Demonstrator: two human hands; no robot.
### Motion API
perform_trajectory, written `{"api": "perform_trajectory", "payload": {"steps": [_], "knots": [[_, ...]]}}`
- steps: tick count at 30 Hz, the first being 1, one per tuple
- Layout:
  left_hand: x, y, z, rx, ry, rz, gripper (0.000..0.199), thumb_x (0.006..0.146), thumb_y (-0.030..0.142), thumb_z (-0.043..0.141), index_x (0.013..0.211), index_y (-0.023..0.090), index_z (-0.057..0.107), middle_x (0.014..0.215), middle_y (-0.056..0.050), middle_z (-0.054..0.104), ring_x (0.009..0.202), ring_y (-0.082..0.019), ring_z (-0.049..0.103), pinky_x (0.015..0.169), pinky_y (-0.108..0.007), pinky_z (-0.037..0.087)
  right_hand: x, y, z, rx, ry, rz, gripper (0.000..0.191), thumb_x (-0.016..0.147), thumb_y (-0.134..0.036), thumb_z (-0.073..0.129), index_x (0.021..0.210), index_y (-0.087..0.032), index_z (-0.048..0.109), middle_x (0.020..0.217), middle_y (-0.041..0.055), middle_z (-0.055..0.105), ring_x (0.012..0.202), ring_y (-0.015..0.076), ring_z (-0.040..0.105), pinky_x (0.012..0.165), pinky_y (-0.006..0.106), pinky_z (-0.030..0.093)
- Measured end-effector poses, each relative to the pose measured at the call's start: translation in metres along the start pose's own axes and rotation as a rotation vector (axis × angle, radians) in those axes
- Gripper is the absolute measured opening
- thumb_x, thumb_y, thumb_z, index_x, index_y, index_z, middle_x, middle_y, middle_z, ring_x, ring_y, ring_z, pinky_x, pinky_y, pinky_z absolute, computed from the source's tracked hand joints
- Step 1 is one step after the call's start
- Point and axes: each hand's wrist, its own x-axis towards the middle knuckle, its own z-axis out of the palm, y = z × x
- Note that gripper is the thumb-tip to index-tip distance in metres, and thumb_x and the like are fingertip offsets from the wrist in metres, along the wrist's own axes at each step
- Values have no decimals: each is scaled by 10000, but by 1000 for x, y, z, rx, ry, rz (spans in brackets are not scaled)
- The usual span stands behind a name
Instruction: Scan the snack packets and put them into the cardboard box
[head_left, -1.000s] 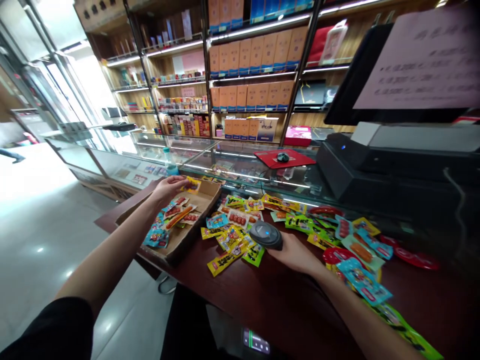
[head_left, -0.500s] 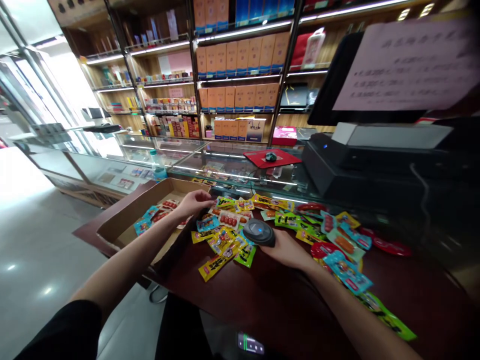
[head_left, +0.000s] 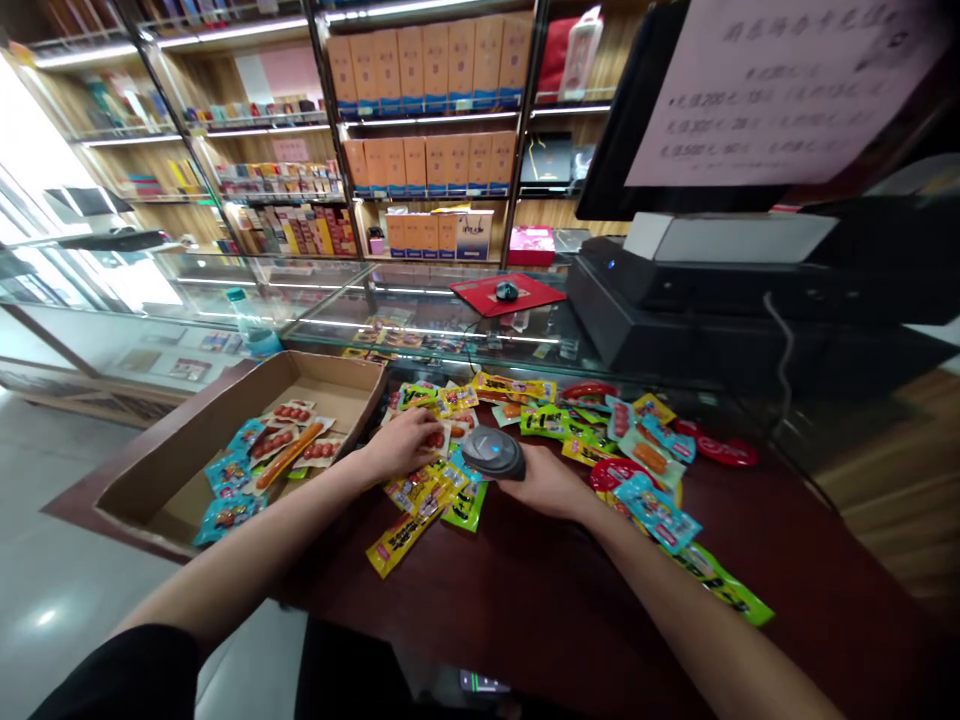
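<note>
My right hand point(head_left: 544, 482) is wrapped around a dark grey barcode scanner point(head_left: 491, 452), its head pointing left over the pile of snack packets. My left hand point(head_left: 401, 445) is on the left part of that pile, its fingers curled onto a packet of small red sausages point(head_left: 438, 438). The fingers partly hide this packet. Below my left hand lie yellow packets point(head_left: 397, 545) and a green packet point(head_left: 466, 505). Left of it, a shallow cardboard box point(head_left: 161, 455) holds several packets, among them blue ones point(head_left: 229, 515) and a long sausage packet point(head_left: 289, 455).
More packets lie right of the scanner, including a blue one point(head_left: 656, 510) and a red one point(head_left: 716, 443). Behind the dark red table stands a glass counter with a red mat point(head_left: 469, 295) and mouse point(head_left: 507, 291). A monitor point(head_left: 611, 130) stands right; a bottle point(head_left: 251, 325) stands behind the box.
My left hand has moved from the box's right edge onto the sausage packet in the pile. The view has shifted, showing more of the box. The scanner stays in my right hand.
</note>
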Motion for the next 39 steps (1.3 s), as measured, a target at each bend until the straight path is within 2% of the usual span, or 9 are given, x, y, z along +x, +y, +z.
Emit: {"api": "perform_trajectory", "payload": {"steps": [5,8,11,14,17,20,29,33,39], "knots": [[1,6,1,68,-28,-6,300,741,216,643,1034,191,701,1036,-116,622,1038,-277,554,932,-382,449,0,-1,0,-5,2,9,326,711,-239,649,1030,-179,674,994,55,735,898,237,685,776,303,514],[1,6,0,-26,16,-36,228,700,152,630,906,192,717,954,-96,644,976,-257,580,896,-362,465,1,0,-1,8,0,12,356,714,-248,654,1065,-189,670,1022,50,733,929,240,684,794,306,517],[3,3,-5,-328,212,-214,193,700,188,662,888,180,707,940,-75,659,871,-206,617,805,-311,504,1,0,-2,25,11,7,368,707,-242,666,1072,-192,668,1033,48,730,934,239,681,814,315,517],[5,-2,-12,-741,388,-424,300,722,320,711,980,169,694,950,-60,692,843,-183,645,768,-283,523,1,0,-3,53,21,4,362,706,-240,673,1065,-195,666,1037,49,729,932,238,678,815,319,519],[6,-6,-18,-1047,374,-496,428,689,412,759,1028,160,687,946,-58,715,884,-200,664,809,-304,530,0,-1,-3,76,30,5,349,716,-270,680,1058,-196,665,1031,50,730,923,234,677,807,318,522],[6,-4,-19,-1195,347,-521,447,646,408,798,999,161,678,939,-56,718,854,-202,674,792,-330,551,0,1,-3,70,35,2,323,725,-290,675,1032,-191,670,1003,50,733,897,229,678,788,318,524],[7,5,-17,-1191,324,-619,406,576,344,842,882,128,687,867,-58,724,785,-178,677,776,-310,544,-1,4,-1,45,51,-12,339,721,-261,662,1049,-176,659,1014,63,727,912,236,676,797,321,524],[7,7,-20,-1189,287,-697,414,612,397,815,923,148,701,867,-55,724,756,-189,675,667,-281,533,-1,3,-2,53,45,-7,332,718,-259,664,1039,-174,665,1010,66,729,915,243,676,794,324,525],[6,7,-15,-1161,259,-625,510,562,286,858,1014,172,652,906,-50,717,795,-169,665,725,-276,511,-1,3,-2,21,50,4,313,704,-238,663,1012,-180,668,992,56,737,895,238,683,766,306,525]]}}
